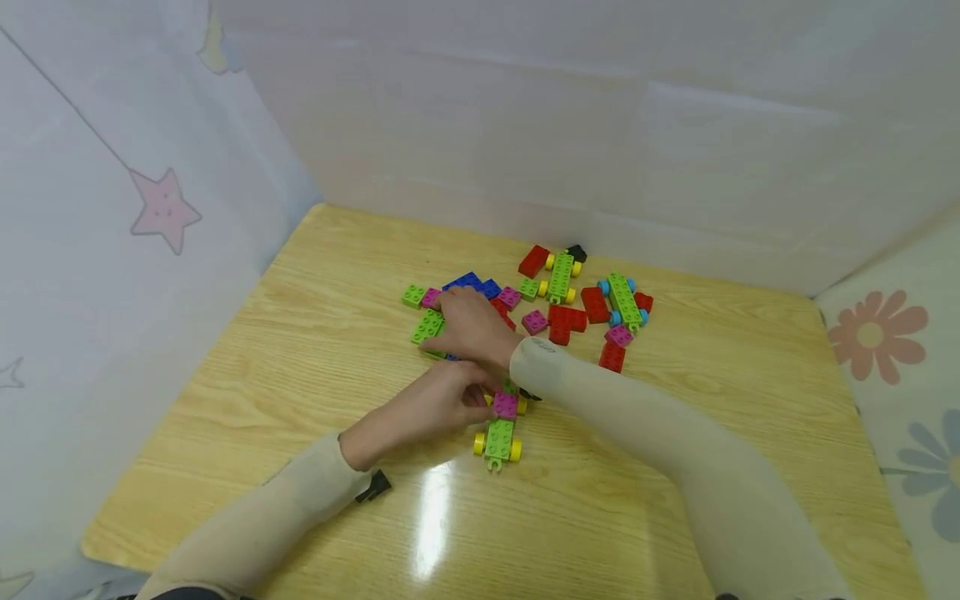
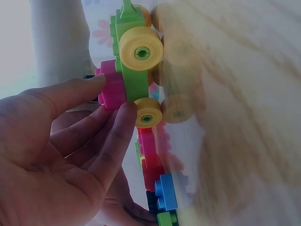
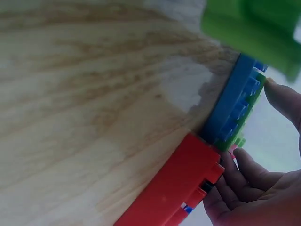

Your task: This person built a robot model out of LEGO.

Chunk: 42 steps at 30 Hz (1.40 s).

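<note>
My left hand (image 1: 431, 408) pinches a magenta brick (image 1: 506, 406) set on a green car base (image 1: 498, 442) with yellow wheels. In the left wrist view, the thumb lies on the studded side of that magenta brick (image 2: 112, 89), and a fingertip meets the edge of the base (image 2: 136, 84). Farther forward, my right hand (image 1: 476, 325) reaches across and holds a long green brick (image 1: 429, 325) between thumb and fingers. The right wrist view shows this green brick (image 3: 254, 101) behind a blue brick (image 3: 230, 103), with a red brick (image 3: 174, 183) near the fingers.
Behind the right hand lie blue bricks (image 1: 468, 282) and a small green brick (image 1: 413, 295). Toward the back right are a yellow-wheeled green base (image 1: 560, 277), a blue-wheeled one (image 1: 624, 300) and several red bricks (image 1: 567, 319). A pale cloth wall (image 1: 555, 150) borders the wooden table (image 1: 300, 350).
</note>
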Motion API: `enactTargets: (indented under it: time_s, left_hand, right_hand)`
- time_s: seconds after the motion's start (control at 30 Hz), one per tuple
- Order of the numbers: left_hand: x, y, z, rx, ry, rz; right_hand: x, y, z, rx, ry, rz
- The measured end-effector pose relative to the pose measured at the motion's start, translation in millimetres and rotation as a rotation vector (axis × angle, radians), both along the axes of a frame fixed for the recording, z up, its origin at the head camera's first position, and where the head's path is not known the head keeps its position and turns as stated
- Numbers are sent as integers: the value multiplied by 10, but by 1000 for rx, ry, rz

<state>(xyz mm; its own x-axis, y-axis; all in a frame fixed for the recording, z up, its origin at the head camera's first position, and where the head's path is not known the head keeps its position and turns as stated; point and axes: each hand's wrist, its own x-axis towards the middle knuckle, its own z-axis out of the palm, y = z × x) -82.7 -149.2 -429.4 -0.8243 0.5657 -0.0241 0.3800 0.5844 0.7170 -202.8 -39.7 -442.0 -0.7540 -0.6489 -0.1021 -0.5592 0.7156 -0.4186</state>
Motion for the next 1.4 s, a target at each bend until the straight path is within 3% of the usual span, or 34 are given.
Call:
enactTargets:
  time_s: [0.4,0.7,0.9,1.17,1.4]
  left_hand:
    - [142,-47,25,-11,-23,35]
    - [194,-51,-2,4,-23,45]
    - [211,-66,-11,12,-14,41]
    - [216,-47,3,15,-22,44]
    - [164,-48,11,-12,-42,58]
  right_hand:
    - [35,-86,-54,13,-28,-28]
    - [32,-102,-55,59,-5,-32]
    - [48,-99,-44,20,-24,-27]
    - [46,-16,157,-76,-49,-41]
    - [74,246,405,-167,-102,-85]
